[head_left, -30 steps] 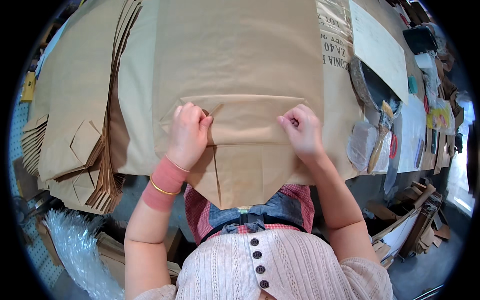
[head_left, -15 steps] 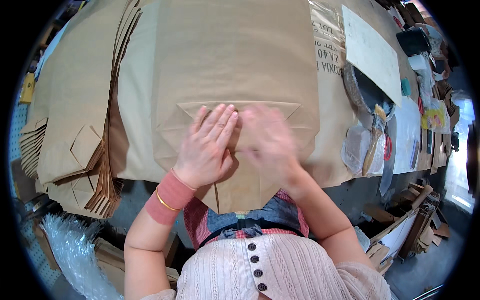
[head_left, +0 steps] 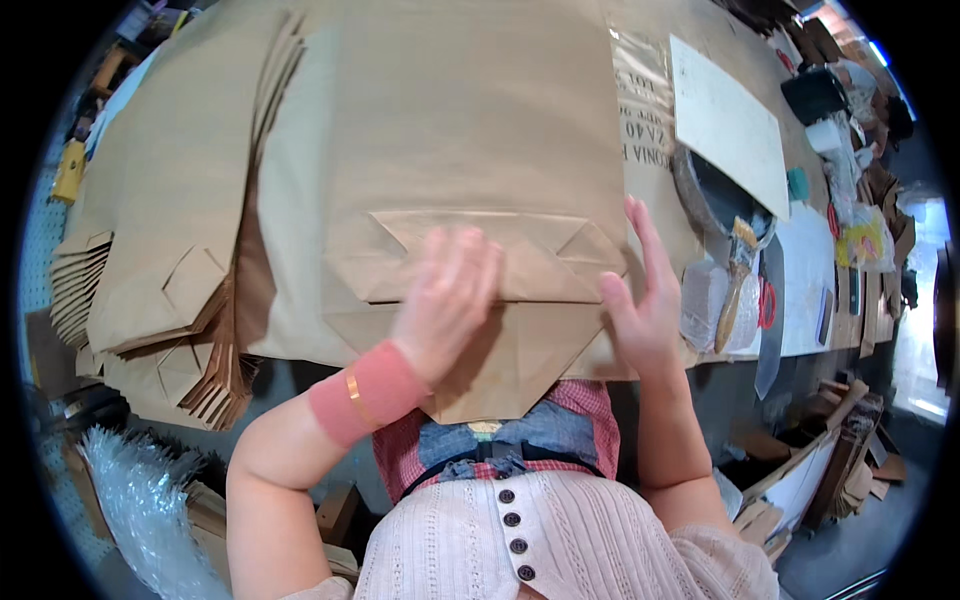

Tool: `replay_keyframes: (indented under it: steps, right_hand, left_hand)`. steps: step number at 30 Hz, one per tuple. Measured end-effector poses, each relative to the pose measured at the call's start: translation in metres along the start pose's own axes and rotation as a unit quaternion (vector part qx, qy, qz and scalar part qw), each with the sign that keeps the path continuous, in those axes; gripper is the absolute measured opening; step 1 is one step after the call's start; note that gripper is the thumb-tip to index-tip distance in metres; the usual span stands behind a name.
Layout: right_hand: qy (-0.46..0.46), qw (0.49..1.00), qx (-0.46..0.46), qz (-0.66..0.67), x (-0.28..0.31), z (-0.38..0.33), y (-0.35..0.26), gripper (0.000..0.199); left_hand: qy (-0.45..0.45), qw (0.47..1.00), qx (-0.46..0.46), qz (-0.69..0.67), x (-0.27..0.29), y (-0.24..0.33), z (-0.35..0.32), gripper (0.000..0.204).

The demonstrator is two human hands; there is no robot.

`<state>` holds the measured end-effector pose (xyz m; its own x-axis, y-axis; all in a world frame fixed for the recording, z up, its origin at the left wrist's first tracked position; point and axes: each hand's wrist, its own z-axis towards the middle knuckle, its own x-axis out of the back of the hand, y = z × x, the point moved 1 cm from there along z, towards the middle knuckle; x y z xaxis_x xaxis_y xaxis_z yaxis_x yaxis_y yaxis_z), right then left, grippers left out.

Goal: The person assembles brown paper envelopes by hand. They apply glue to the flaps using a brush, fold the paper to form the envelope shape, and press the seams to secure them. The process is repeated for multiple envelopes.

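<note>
A large brown paper bag lies flat before me, its folded bottom end toward me and a pointed flap hanging past the table edge. Fingers of my left hand, slightly blurred, stretch flat over the fold's left half, with a pink wristband on that wrist. Beside the fold's right corner, my right hand is open, thumb apart and fingers upright, holding nothing. Whether it touches the paper's edge is unclear.
Stacked folded paper bags lie at the left. On the right are a bowl partly under a white board, a brush, red-handled scissors and a blade. Plastic strips hang lower left.
My right hand has moved right, from the fold's middle to the bag's right side. My left hand has slid slightly right and down. The bottom fold's upper layer now shows a straight lower edge.
</note>
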<state>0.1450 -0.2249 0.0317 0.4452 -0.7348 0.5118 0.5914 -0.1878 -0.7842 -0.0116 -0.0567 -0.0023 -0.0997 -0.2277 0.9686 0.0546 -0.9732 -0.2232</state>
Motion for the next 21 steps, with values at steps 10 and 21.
replay_keyframes:
  steps: [10,21]
  right_hand:
    - [-0.130,0.991,0.035,0.002,-0.029,-0.010,-0.041,0.041]
    - [-0.156,0.988,-0.005,0.010,-0.064,-0.012,0.000,0.027]
  left_hand:
    - [0.028,0.997,0.073,-0.006,0.010,-0.106,0.013,0.008]
    - [0.130,0.959,0.218,0.123,0.061,-0.313,-0.257,0.029]
